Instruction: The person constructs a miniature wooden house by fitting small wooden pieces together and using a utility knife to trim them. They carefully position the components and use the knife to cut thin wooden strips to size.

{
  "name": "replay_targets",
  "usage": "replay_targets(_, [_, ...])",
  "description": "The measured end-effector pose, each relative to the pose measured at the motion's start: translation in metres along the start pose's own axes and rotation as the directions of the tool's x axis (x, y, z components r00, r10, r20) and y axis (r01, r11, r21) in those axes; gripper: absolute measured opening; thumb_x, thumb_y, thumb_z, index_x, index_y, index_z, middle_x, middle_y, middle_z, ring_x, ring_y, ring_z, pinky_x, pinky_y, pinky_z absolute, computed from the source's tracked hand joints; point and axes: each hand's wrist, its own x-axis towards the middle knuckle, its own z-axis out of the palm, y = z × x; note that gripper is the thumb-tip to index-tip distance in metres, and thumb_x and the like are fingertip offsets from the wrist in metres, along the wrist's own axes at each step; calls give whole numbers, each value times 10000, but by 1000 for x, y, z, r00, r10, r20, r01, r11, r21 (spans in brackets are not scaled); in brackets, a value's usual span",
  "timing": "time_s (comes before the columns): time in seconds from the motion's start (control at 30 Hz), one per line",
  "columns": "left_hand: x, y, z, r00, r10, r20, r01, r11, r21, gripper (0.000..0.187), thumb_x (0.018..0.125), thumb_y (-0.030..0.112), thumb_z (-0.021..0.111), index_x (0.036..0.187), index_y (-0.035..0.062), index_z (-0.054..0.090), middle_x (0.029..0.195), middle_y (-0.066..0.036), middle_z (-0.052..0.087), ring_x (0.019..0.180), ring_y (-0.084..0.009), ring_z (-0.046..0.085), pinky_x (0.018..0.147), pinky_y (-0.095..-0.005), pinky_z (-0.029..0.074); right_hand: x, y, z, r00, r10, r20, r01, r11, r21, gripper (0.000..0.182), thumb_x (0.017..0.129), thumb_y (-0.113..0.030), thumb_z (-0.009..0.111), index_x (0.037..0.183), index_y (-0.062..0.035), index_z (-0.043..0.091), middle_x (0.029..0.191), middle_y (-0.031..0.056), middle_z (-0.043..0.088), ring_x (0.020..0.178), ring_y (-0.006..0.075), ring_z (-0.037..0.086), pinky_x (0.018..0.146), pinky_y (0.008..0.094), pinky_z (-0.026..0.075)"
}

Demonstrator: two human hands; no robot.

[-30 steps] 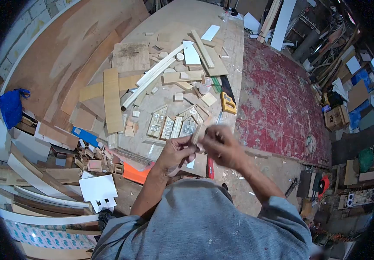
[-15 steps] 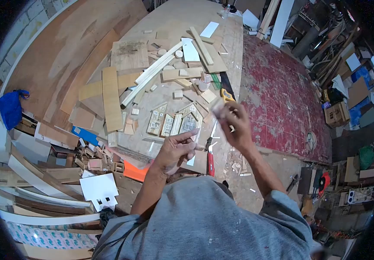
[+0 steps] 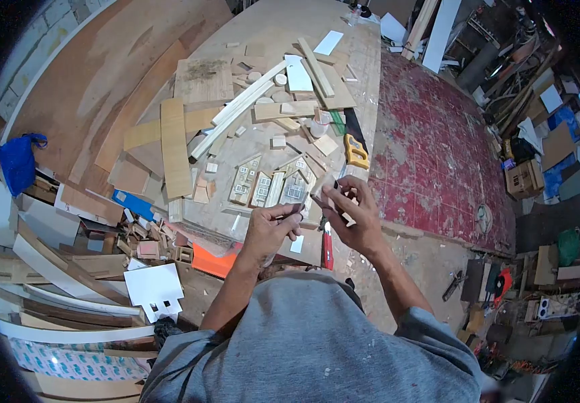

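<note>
Thumb and fingers of my left hand (image 3: 268, 232) are pinched together at the front of the workbench, on something small that I cannot make out. Close by on the right, my right hand (image 3: 353, 211) grips a small pale piece (image 3: 324, 185), partly covered by the fingers. Just beyond both hands lie small wooden house fronts with white window frames, among them a left one (image 3: 244, 181) and a grey-windowed one (image 3: 294, 188). A red-handled tool (image 3: 328, 247) lies below my right hand, its upper part hidden.
A yellow-handled saw (image 3: 356, 152) lies at the bench's right edge. Wooden strips (image 3: 239, 101), round discs and offcuts cover the middle of the bench (image 3: 290, 27). A white cup-like container (image 3: 319, 126) stands among them. Scrap wood (image 3: 149, 248) is heaped on the left.
My right hand has come down and left with the pale piece, close to my left hand, leaving the saw handle in full view. The left hand has barely moved.
</note>
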Motion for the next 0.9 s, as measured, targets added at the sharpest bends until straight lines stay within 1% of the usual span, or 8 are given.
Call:
replay_targets(0.23, [-5, -3, -1, 1000, -5, 29, 4, 998, 64, 230, 914, 43, 698, 1104, -86, 712, 794, -83, 696, 661, -106, 639, 563, -233, 496, 5, -1, -2, 986, -73, 148, 88, 992, -91, 507, 802, -31, 771, 1288, -124, 659, 1174, 149, 517, 1010, 291, 563, 817, 392, 528])
replay_targets(0.33, [-5, -4, -4, 999, 23, 24, -25, 996, 90, 225, 916, 37, 701, 1112, -73, 711, 794, -81, 698, 679, -114, 646, 570, -240, 498, 6, -8, 2, 991, -72, 111, 84, 990, -110, 512, 799, -25, 763, 1289, -128, 655, 1140, 142, 518, 981, 302, 559, 798, 393, 522])
replay_targets(0.4, [-7, -6, -7, 999, 42, 22, -44, 993, 105, 229, 913, 34, 703, 1115, -73, 710, 798, -79, 699, 679, -110, 646, 570, -238, 498, -4, -13, 8, 975, -108, 192, 112, 994, -7, 538, 792, -20, 764, 1305, -131, 645, 1128, 148, 523, 980, 322, 559, 803, 400, 524])
replay_targets(0.53, [-7, -13, -8, 999, 33, 43, -37, 994, 108, 237, 901, 46, 718, 1105, -75, 710, 811, -71, 701, 675, -101, 642, 578, -236, 504, -2, -10, 10, 989, -98, 109, 108, 990, -88, 548, 764, 3, 769, 1285, -121, 657, 1111, 156, 532, 971, 320, 563, 778, 408, 522])
replay_targets(0.6, [-4, -8, -8, 998, 32, 45, -38, 990, 137, 241, 898, 50, 723, 1106, -72, 709, 815, -66, 701, 676, -98, 641, 581, -234, 505, -3, -18, 8, 969, -184, 163, 190, 982, -22, 513, 779, 6, 755, 1269, -115, 662, 1095, 147, 537, 945, 309, 561, 755, 400, 516])
replay_targets(0.63, [-7, -7, -5, 999, 46, 23, -49, 992, 116, 215, 891, 27, 702, 1078, -78, 716, 790, -61, 695, 645, -84, 627, 553, -219, 486, 2, -14, 2, 964, -164, 211, 167, 986, 1, 472, 794, 5, 742, 1248, -97, 665, 1086, 138, 544, 937, 307, 563, 754, 395, 515])
replay_targets(0.67, [-9, -5, -2, 998, 61, 3, -61, 994, 93, 194, 883, 3, 680, 1051, -85, 722, 766, -56, 688, 615, -70, 614, 525, -205, 468, 5, -9, 0, 981, -119, 151, 129, 990, -59, 438, 802, 13, 728, 1226, -82, 670, 1070, 125, 547, 930, 299, 560, 755, 384, 513])
replay_targets(0.9, [-5, 0, -4, 999, 19, 37, -24, 991, 132, 228, 894, 41, 706, 1092, -73, 706, 791, -63, 691, 655, -97, 629, 571, -230, 494, 7, -14, -1, 970, -166, 175, 175, 984, -32, 518, 764, 6, 766, 1259, -105, 663, 1128, 138, 526, 963, 301, 559, 774, 414, 521])
